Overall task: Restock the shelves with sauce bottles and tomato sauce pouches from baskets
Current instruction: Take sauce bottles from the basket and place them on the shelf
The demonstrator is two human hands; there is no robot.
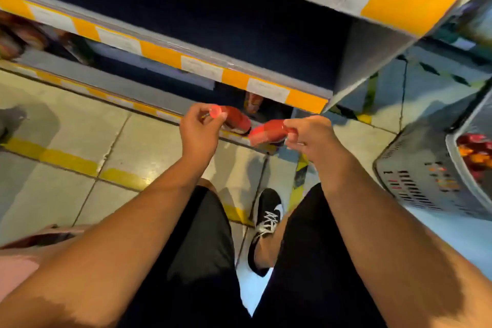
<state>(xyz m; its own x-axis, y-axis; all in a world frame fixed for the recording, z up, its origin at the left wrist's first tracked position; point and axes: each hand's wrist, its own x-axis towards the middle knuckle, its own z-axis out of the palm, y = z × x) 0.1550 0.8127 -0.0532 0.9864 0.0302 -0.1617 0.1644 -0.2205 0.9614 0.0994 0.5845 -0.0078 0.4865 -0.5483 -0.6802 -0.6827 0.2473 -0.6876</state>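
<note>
1. Head view: the left hand [198, 125] pinches a red pouch [235, 118] by its top; the right hand [310, 136] grips a second pouch [267, 134] the same way.
2. Both pouches hang tilted toward each other, just in front of the lowest shelf [170, 108], with the left one nearer its edge.
3. The basket [426, 168] sits to the right.

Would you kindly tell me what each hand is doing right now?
Left hand: pinching a red sauce bottle by its cap.
Right hand: gripping another red bottle by its top.
</note>
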